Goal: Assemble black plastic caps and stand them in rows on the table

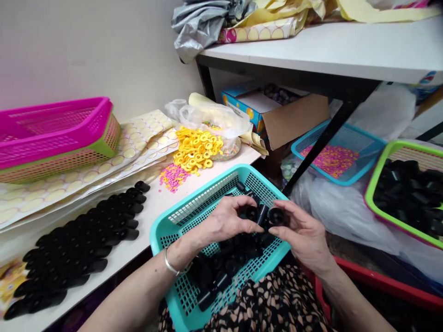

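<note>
A turquoise plastic basket [162, 230] rests in front of me and holds many short black cylinders [231, 263]. Above its right part, my left hand [228, 219] curls thumb and fingers around black cylinders [252, 213]. Close beside it, my right hand [302, 230] pinches another black cylinder [277, 216], its round end facing me. The two hands nearly meet, with a black cylinder [262, 215] between them. Which fingers bear that middle piece is hard to see.
On the left table stand rows of black cylinders [83, 240], yellow ring-ended pieces [197, 150], small pink and yellow bits [173, 177] and stacked baskets [55, 133]. A table leg [314, 143], blue basket [372, 159] and green-rimmed basket [372, 184] are right.
</note>
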`<state>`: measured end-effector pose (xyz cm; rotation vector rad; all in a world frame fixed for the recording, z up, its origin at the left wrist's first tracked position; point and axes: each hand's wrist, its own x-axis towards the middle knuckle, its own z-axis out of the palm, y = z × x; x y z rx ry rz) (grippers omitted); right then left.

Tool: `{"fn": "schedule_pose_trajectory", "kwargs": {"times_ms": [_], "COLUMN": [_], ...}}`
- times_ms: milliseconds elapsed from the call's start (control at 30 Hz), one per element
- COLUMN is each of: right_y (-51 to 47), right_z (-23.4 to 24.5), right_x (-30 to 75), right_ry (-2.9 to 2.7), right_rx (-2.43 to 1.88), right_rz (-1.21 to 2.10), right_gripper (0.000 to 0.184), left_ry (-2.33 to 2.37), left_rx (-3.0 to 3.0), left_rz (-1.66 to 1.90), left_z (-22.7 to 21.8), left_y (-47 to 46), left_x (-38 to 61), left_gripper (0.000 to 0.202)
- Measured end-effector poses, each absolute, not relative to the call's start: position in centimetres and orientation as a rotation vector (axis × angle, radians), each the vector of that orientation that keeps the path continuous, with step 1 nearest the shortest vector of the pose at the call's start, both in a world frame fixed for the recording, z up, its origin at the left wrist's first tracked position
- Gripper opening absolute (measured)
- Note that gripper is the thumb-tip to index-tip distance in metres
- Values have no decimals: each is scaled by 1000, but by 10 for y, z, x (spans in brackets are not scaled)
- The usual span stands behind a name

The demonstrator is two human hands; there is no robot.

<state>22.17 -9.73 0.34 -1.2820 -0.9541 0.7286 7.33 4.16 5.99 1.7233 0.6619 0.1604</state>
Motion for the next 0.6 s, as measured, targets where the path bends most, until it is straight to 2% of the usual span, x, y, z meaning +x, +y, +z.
{"fn": "schedule_pose_trajectory", "kwargs": {"times_ms": [200, 300, 400, 500, 600], "right_y": [-100, -99, -93, -82, -69], "right_z": [18, 16, 8, -2, -8], "right_x": [219, 219, 223, 226, 227], "right_ry": [-1252, -1047, -933, -1159, -1195], "right_rx": [-1420, -1428, -1490, -1661, -1656], "right_rz": [516, 596, 748, 854, 928], "right_gripper": [31, 32, 35, 26, 23], "left_ry": [636, 634, 670, 761, 864], "left_rx": [1731, 1676, 1692, 1678, 1706], "left_rz": [125, 108, 16, -150, -244], "left_z": [53, 53, 55, 54, 50], "left_y": [32, 37, 49, 61, 70], "left_x": [72, 71, 63, 49, 39], "left_gripper": [44, 42, 29, 14, 7]}}
